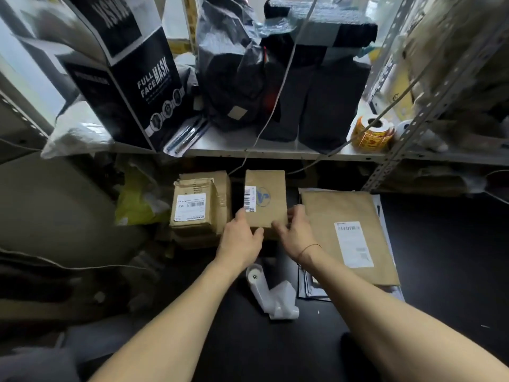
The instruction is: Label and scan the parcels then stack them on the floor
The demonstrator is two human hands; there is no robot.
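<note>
Dark floor (440, 244) below shelf (275, 151), left hand (242, 238) and right hand (296, 230) extended forward side by side, gripping brown parcel (271, 194)

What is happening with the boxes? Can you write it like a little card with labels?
middle parcel: brown, barcode label, blue logo, below the shelf
left hand: holds its near left corner
right hand: holds its near right edge
to its left: stack of labelled cardboard boxes
to its right: flat brown envelope with a label
on the shelf: yellow sticker roll, black mask box

parcel (271, 216) label unreadable, mask box (124, 78) top cropped
</note>
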